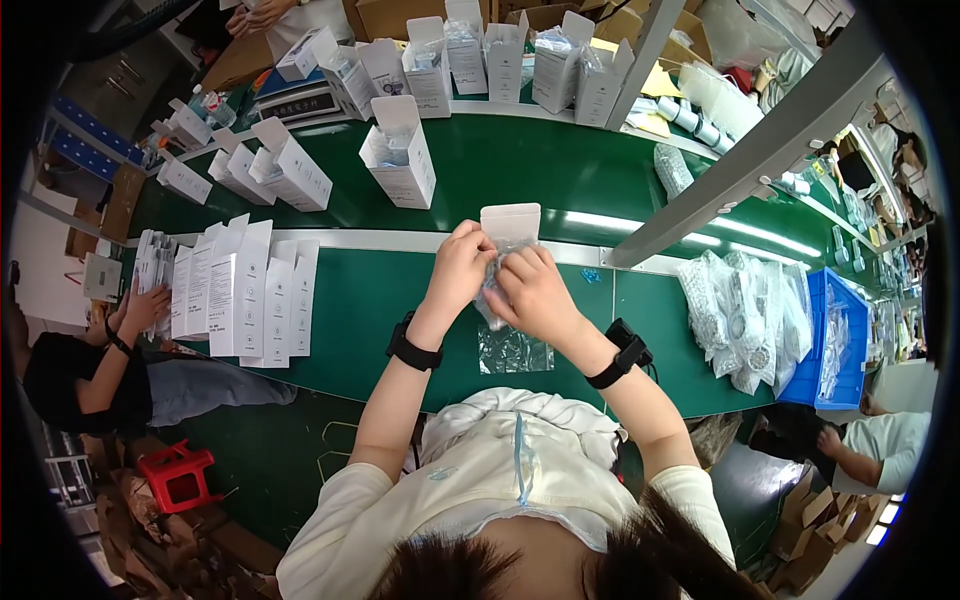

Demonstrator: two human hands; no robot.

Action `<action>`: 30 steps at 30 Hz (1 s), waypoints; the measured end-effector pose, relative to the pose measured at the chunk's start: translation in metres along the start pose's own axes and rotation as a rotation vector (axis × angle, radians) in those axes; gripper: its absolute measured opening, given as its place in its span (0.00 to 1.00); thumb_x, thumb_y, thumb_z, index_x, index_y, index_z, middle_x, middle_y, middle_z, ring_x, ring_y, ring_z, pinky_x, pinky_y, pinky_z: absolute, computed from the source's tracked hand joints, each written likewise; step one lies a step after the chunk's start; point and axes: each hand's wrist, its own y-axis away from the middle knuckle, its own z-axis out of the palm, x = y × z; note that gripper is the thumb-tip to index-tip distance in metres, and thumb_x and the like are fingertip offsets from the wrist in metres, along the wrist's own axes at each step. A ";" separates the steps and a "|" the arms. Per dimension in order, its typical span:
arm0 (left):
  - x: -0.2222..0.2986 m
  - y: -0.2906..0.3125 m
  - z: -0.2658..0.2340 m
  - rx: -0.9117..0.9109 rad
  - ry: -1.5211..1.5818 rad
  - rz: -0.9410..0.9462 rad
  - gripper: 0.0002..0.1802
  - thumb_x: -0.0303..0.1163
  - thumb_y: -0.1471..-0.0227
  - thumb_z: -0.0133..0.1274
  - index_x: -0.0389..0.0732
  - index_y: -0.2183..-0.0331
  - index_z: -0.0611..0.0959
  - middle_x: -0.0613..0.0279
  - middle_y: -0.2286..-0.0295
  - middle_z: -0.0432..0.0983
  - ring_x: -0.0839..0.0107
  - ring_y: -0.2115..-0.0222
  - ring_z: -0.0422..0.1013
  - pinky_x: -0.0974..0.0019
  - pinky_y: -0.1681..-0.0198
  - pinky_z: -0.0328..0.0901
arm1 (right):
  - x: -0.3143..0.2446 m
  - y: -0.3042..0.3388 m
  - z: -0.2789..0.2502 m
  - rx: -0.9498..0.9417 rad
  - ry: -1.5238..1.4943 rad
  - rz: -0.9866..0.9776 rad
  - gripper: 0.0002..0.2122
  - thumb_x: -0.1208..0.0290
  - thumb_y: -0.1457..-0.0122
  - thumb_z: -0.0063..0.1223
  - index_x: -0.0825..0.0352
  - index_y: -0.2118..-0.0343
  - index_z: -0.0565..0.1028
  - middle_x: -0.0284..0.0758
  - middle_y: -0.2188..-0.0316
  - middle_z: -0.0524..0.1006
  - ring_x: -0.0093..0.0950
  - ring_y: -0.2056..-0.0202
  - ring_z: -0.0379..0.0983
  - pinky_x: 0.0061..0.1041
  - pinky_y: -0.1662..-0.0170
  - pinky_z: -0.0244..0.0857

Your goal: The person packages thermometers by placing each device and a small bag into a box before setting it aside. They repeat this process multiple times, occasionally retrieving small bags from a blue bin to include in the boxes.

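In front of me, my left hand (463, 268) and my right hand (540, 296) meet over a crinkled clear plastic wrapping (491, 308), fingers closed on it. What lies inside it is mostly hidden by my fingers. Just beyond my fingertips an upright white box (510, 219) shows its raised lid flap; my hands cover most of its front. Below my right hand, a flat clear plastic bag (515, 353) lies on the green table. A few small blue bits (591, 275) sit right of my right hand.
White cartons (240, 295) stand at left, beside a co-worker's hands (150, 305). Open filled boxes (398, 155) line the green conveyor (500, 150) and the shelf beyond. A grey metal post (720, 165) slants across the right, near bubble-wrapped items (740, 315) and a blue bin (835, 345).
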 end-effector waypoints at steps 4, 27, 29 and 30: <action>0.000 0.005 0.001 -0.008 0.010 -0.017 0.04 0.19 0.63 0.52 0.31 0.79 0.73 0.55 0.76 0.67 0.58 0.74 0.67 0.64 0.71 0.62 | 0.007 0.008 -0.023 -0.248 -0.020 -0.216 0.13 0.69 0.60 0.57 0.67 0.71 0.68 0.37 0.68 0.67 0.34 0.63 0.63 0.34 0.53 0.55; 0.001 0.016 0.001 0.056 0.064 -0.056 0.06 0.23 0.62 0.54 0.35 0.77 0.74 0.56 0.70 0.69 0.58 0.70 0.68 0.65 0.68 0.64 | 0.000 0.026 0.000 -0.263 0.279 -0.139 0.17 0.63 0.60 0.58 0.63 0.65 0.73 0.29 0.63 0.68 0.31 0.55 0.59 0.59 0.46 0.36; 0.005 0.023 -0.030 0.211 0.060 0.041 0.12 0.27 0.62 0.57 0.36 0.71 0.73 0.53 0.63 0.69 0.56 0.62 0.67 0.64 0.61 0.63 | 0.014 0.026 -0.011 -0.181 0.149 -0.294 0.30 0.61 0.64 0.62 0.64 0.55 0.66 0.32 0.55 0.64 0.34 0.49 0.55 0.54 0.44 0.34; 0.007 0.026 -0.066 0.316 -0.229 0.118 0.20 0.30 0.63 0.59 0.37 0.65 0.71 0.50 0.56 0.64 0.52 0.53 0.59 0.59 0.51 0.57 | 0.024 0.026 -0.013 -0.139 0.100 -0.351 0.36 0.59 0.66 0.63 0.65 0.50 0.63 0.34 0.52 0.63 0.35 0.47 0.53 0.52 0.43 0.34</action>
